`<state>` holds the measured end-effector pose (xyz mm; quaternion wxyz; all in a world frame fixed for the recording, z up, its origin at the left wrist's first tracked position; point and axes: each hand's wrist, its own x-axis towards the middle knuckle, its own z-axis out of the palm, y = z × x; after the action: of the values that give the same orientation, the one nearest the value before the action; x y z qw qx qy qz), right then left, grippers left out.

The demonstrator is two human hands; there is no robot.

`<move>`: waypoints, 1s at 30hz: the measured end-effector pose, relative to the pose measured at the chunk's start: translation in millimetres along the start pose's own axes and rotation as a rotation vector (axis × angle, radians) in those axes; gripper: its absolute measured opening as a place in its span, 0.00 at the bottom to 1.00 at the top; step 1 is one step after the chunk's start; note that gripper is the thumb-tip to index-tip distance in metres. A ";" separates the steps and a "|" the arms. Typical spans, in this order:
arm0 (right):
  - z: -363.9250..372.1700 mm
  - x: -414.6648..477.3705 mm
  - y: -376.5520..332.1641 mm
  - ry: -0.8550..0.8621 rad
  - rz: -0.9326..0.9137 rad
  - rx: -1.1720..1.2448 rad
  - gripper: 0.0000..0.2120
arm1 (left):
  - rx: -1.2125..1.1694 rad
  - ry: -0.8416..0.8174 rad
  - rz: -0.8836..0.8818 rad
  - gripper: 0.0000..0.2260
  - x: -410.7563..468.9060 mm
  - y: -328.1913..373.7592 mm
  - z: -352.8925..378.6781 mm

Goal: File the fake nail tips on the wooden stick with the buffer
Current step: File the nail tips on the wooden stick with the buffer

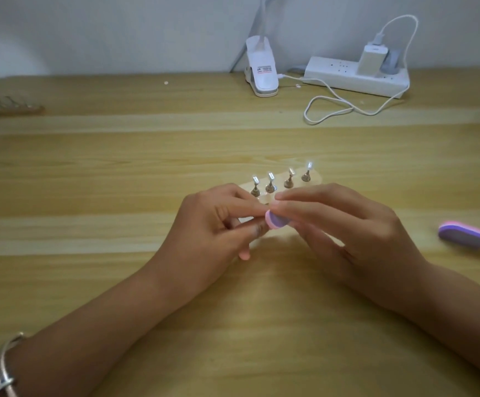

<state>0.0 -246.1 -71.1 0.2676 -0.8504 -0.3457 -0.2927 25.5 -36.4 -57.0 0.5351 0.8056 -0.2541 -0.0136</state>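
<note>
A pale wooden stick [314, 180] lies mid-table with several clear nail tips [271, 176] standing on small metal holders. Just in front of it my right hand [356, 236] holds a pink and purple buffer [362, 220] between thumb and fingers; only its rounded end shows. My left hand [218, 224] pinches something small against that end of the buffer; the pinched thing is hidden by my fingers. Both hands hover low over the near end of the stick.
A second pink and purple buffer [465, 234] lies at the right. At the back stand a white clip lamp base [261, 70] and a white power strip [356, 77] with a charger and looping cable [330, 107]. Another wooden holder [6, 106] lies far left.
</note>
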 end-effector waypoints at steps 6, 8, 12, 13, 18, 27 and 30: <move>-1.7 0.7 1.4 -0.002 -0.004 0.012 0.11 | 0.011 -0.014 0.013 0.10 -0.7 1.1 0.6; -1.3 -0.3 1.7 -0.031 -0.043 -0.002 0.12 | 0.009 -0.011 0.005 0.12 -0.8 0.4 0.5; -7.9 1.7 10.5 0.023 0.053 -0.025 0.11 | -0.007 -0.001 -0.027 0.05 0.5 0.2 1.9; -8.0 1.8 9.6 0.036 0.065 -0.008 0.10 | 0.001 -0.001 -0.024 0.05 0.5 0.6 2.0; -2.4 -0.4 4.0 -0.032 0.004 0.020 0.12 | 0.017 -0.015 -0.006 0.10 0.7 1.4 2.3; 0.0 0.5 5.3 -0.006 0.005 -0.008 0.13 | -0.013 -0.032 -0.022 0.08 2.2 -1.9 2.5; -1.6 1.2 6.6 0.039 0.028 0.011 0.12 | -0.047 -0.021 -0.027 0.08 3.1 -2.7 2.3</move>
<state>5.1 -250.8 -70.8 0.2832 -0.8479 -0.3300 -0.3034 28.6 -38.9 -59.5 0.5508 0.7960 -0.2484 -0.0353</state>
